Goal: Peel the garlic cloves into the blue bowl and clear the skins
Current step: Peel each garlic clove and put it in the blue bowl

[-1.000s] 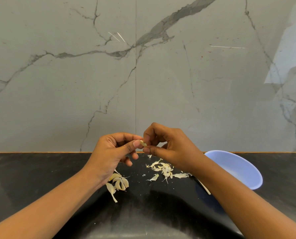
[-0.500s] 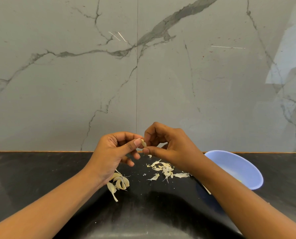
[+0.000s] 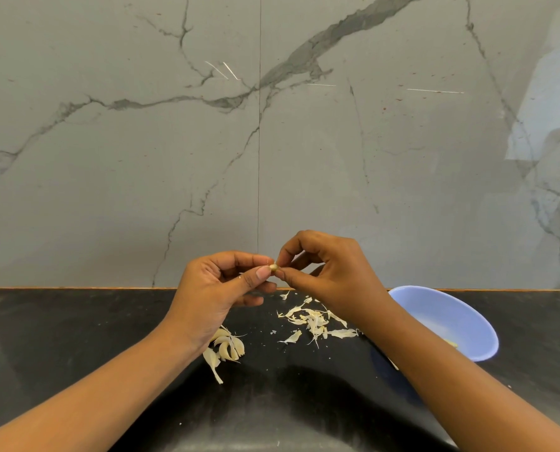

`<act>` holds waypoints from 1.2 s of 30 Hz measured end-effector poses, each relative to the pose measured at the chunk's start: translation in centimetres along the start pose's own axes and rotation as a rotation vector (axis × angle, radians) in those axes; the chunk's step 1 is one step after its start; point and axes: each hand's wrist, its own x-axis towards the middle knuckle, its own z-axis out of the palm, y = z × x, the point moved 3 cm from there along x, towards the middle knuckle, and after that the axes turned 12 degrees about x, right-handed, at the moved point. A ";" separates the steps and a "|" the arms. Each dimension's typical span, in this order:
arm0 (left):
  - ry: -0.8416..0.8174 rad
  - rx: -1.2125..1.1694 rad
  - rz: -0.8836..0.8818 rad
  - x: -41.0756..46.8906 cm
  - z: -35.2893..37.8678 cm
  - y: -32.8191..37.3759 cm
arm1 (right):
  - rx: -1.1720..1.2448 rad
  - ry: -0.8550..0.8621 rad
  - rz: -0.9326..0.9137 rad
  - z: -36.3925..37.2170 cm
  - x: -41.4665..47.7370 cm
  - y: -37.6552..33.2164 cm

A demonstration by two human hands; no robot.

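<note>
Both forearms are cut off at the bottom edge. Left hand (image 3: 213,288): thumb and forefinger pinch a garlic clove (image 3: 274,266) in the air above the counter (image 3: 76,337), other fingers loosely curled below. Clove mostly hidden by fingertips, only a small pale bit shows; cannot tell how much skin is on it. A cluster of cloves (image 3: 228,347) lies on the counter under the left wrist, its far side covered by the wrist, one skin tail trailing toward the camera.

Right hand (image 3: 330,272): thumb and forefinger pinch the same clove from the other side, remaining fingers bent above. A loose scatter of skins (image 3: 314,322) lies on the counter below the hands, its right end running under the right forearm.

Blue bowl (image 3: 445,321) sits at right near the wall; its left side is hidden by the right forearm. A yellowish bit shows inside by the near rim, too small to identify.

Counter is dark, glossy stone with pale specks. Wall (image 3: 109,174) is grey veined marble with one vertical seam; bright reflection at far right.
</note>
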 end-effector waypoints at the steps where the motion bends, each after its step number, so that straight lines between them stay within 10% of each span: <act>1: 0.002 0.000 0.002 0.0 0.0 0.0 | -0.009 -0.001 -0.009 0.0 0.0 0.0; 26: -0.006 -0.044 -0.006 0.1 0.1 -0.1 | 0.014 0.094 0.063 -0.9 0.1 0.0; 36: -0.039 -0.132 -0.086 0.1 0.0 -0.1 | -0.355 -0.323 0.441 -1.8 0.3 0.7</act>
